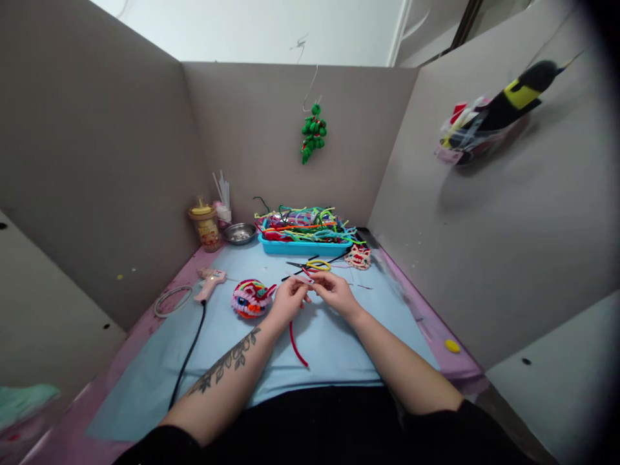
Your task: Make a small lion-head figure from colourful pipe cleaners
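Observation:
My left hand [289, 298] and my right hand [334, 292] meet over the blue cloth, fingers pinched close together. Between their fingertips is a small pale pinkish piece [303, 279], partly hidden, and a bit of red shows beside the right fingers. A red fuzzy stem [297, 347] lies on the cloth below my left hand; whether it joins the held piece I cannot tell. Left of my left hand sits a round multicoloured fuzzy-stem figure [250, 299]. Just beyond the hands lie scissors with yellow handles [318, 265].
A blue tray [305, 248] heaped with coloured stems stands at the back, a metal bowl [240, 233] and lidded cup [206, 227] to its left. A glue gun [211, 282] with a black cord lies left. A pink figure [358, 257] is at back right. Grey panels surround the table.

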The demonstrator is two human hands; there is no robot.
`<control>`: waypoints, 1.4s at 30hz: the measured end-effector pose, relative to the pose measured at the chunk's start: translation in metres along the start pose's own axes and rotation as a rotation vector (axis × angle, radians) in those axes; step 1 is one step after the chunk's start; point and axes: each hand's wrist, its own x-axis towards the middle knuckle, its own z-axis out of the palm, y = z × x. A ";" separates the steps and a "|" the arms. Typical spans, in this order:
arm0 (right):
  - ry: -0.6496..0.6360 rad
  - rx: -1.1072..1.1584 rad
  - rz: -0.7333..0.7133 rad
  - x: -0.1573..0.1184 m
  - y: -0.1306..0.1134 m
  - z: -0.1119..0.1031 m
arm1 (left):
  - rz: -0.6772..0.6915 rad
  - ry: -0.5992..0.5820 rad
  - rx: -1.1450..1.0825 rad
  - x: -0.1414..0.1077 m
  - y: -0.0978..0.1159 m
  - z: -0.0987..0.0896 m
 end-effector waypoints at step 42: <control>0.061 -0.305 -0.320 0.002 0.000 -0.010 | -0.206 0.006 -0.224 0.003 -0.006 0.002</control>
